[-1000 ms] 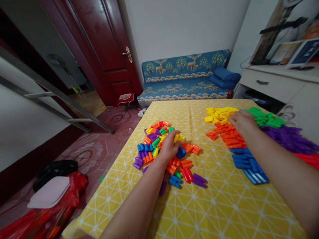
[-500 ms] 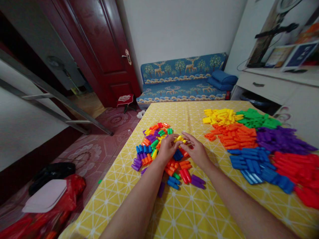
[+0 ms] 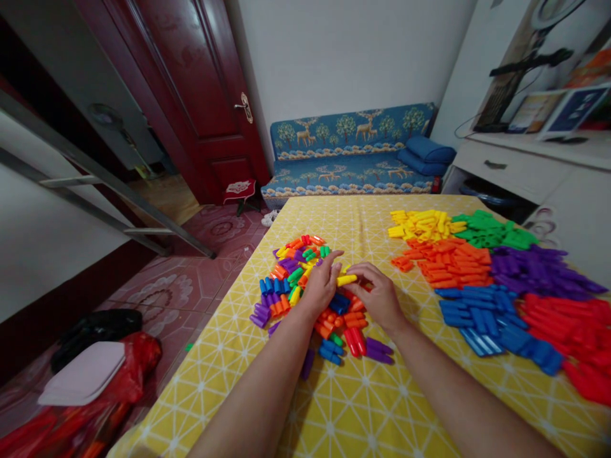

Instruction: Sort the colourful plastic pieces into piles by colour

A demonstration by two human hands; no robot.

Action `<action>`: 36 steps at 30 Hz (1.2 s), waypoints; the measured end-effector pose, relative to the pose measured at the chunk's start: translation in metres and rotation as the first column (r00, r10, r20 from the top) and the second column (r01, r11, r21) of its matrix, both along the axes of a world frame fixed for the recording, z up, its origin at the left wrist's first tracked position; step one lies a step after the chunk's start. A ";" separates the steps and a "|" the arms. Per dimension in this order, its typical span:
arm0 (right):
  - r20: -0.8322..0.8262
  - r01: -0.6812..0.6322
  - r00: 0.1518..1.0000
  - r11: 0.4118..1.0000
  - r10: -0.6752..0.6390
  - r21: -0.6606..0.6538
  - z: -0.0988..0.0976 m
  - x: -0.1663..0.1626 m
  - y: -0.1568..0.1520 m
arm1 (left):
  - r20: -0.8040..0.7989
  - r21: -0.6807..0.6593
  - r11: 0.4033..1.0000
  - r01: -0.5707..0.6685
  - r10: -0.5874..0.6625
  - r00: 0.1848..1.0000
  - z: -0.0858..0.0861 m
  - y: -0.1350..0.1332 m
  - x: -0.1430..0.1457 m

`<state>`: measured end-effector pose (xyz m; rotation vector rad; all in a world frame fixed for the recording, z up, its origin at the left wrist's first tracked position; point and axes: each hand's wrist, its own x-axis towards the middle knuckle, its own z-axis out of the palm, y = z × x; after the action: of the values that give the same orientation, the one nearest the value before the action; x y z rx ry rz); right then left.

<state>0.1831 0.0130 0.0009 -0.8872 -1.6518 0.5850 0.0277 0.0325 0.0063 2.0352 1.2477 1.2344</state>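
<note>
My right hand (image 3: 378,296) pinches a yellow bullet-shaped plastic piece (image 3: 346,280) between thumb and fingers, above the right side of a mixed heap. Close to the piece's other end is my left hand (image 3: 321,285), its fingers stretched out and apart; whether its thumb touches the piece I cannot tell. Beneath both hands lies the heap of like pieces in several colours, with purple ones (image 3: 260,314) at its left edge and a blue one (image 3: 339,303) between my wrists. Nearer to me are a red pair (image 3: 354,341) and a purple pair (image 3: 379,350). My left hand hides part of the heap.
Sorted piles lie on the right of the yellow tablecloth (image 3: 382,407): yellow (image 3: 424,224), green (image 3: 496,230), orange (image 3: 453,263), purple (image 3: 544,270), blue (image 3: 491,315) and red (image 3: 573,331). Beyond the table stand a blue sofa (image 3: 348,172) and a white cabinet (image 3: 520,172).
Both hands were together at the yellow piece. My left hand has since loosened and drawn slightly left, while my right hand keeps the piece, now lying more level.
</note>
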 end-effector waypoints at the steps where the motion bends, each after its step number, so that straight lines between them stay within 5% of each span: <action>1: -0.004 0.018 1.000 1.000 -0.018 -0.001 0.000 0.000 -0.001 | 0.005 0.001 1.000 -0.007 0.007 1.000 -0.001 0.000 0.000; 7: -0.235 0.251 0.921 0.936 -0.309 -0.247 0.000 0.017 0.010 | 0.028 -0.132 0.987 0.093 -0.090 0.996 -0.005 0.000 0.000; 12: -0.542 0.311 0.657 0.844 -0.523 -0.437 0.016 0.062 0.053 | -0.182 -0.117 0.984 0.131 -0.151 0.972 0.001 -0.005 -0.001; 19: -0.478 0.478 0.502 0.692 -0.721 -0.541 0.056 0.128 0.118 | -0.391 -0.120 0.974 0.193 -0.225 0.893 0.009 -0.007 -0.003; 23: -0.437 0.445 0.575 0.713 -0.691 -0.542 0.059 0.140 0.128 | -0.425 -0.118 0.978 0.173 -0.207 0.881 0.006 -0.005 -0.002; 29: -0.305 0.375 0.795 0.821 -0.524 -0.431 0.024 0.094 0.088 | -0.308 -0.094 0.983 0.158 -0.179 0.934 -0.007 0.003 -0.003; 33: -0.024 0.246 0.964 0.923 -0.264 -0.298 0.000 0.049 0.039 | -0.207 -0.066 0.989 0.135 -0.145 0.967 -0.008 0.005 -0.002; 36: 0.218 0.194 0.963 0.968 -0.158 -0.159 -0.010 0.028 0.010 | -0.160 -0.032 0.997 0.066 -0.071 0.985 -0.007 0.004 0.000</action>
<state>0.2113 0.0230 -0.0092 -1.2483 -1.6973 0.5387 0.0273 0.0365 -0.0008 2.1759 1.2475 1.0341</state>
